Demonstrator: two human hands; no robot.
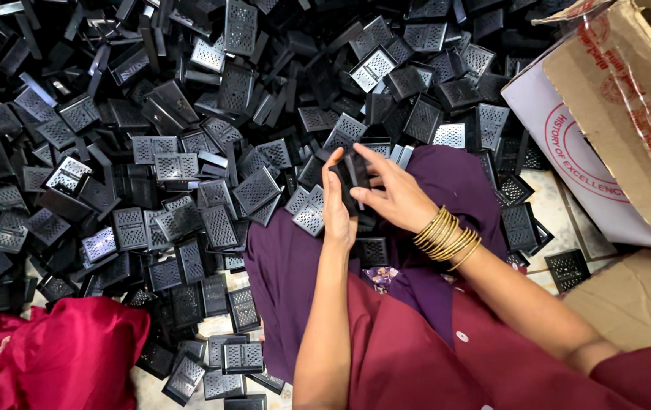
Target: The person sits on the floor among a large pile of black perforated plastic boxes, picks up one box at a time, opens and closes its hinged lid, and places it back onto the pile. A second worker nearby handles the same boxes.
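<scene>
A small black plastic grille piece (354, 176) is held between both hands above a purple-clad lap. My left hand (336, 206) grips its left side from below. From the right, my right hand (391, 191) closes fingers over it, with gold bangles (447, 237) on that wrist. The held piece is mostly hidden by fingers. A huge heap of like black perforated plastic pieces (189, 152) covers the floor ahead and to the left.
An open cardboard box (614, 114) stands at the right, with a flat cardboard sheet (637, 296) below it. Red cloth (67, 357) lies at the lower left. Purple cloth (447, 178) spreads over the lap. Tiled floor (549, 212) shows by the box.
</scene>
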